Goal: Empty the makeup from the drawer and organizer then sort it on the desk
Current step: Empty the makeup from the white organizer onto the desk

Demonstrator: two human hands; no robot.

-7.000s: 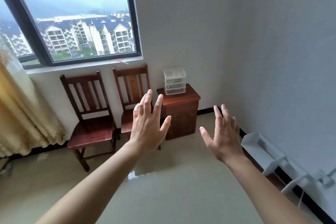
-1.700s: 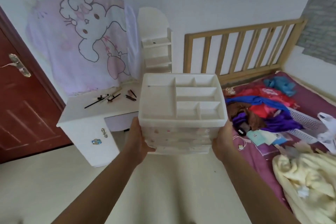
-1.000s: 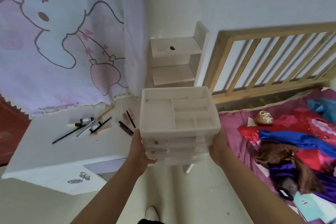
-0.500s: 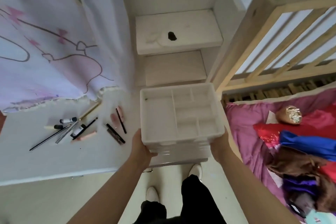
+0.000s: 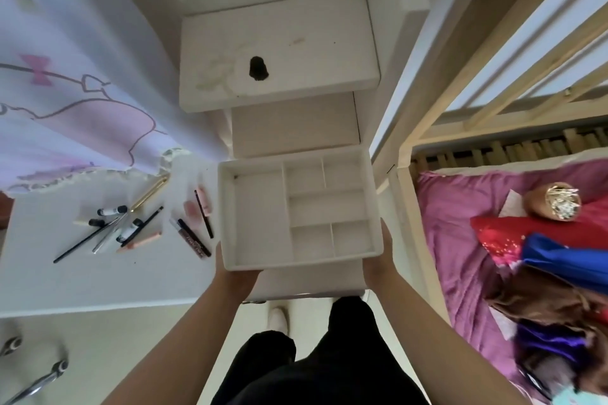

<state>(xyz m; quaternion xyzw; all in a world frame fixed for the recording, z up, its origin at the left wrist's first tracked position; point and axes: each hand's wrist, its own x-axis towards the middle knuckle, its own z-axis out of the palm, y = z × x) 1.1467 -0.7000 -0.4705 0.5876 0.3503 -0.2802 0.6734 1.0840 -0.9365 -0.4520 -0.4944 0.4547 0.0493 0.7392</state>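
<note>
A white plastic organizer (image 5: pixel 256 217) with bare divided top compartments hovers over the right end of the white desk (image 5: pixel 98 273). My left hand (image 5: pixel 235 273) grips its near left side and my right hand (image 5: pixel 380 260) grips its near right side, fingers hidden beneath. Left of it on the desk lie makeup pieces: black pencils (image 5: pixel 204 214), a dark lip gloss tube (image 5: pixel 190 238), a gold pen (image 5: pixel 149 192), small tubes (image 5: pixel 110 210) and a peach stick (image 5: pixel 139 242).
White shelves (image 5: pixel 279 43) rise behind the desk, the upper one carrying a small dark object (image 5: pixel 259 68). A cartoon-print cloth (image 5: pixel 65 92) hangs at the left. A wooden bed frame (image 5: pixel 427 108) with clothes on a pink sheet (image 5: pixel 460 240) stands right. My legs are below.
I have stepped closer to the desk with the organizer held in both hands. The view has tilted further down, and the organizer is now over the desk's right end.
</note>
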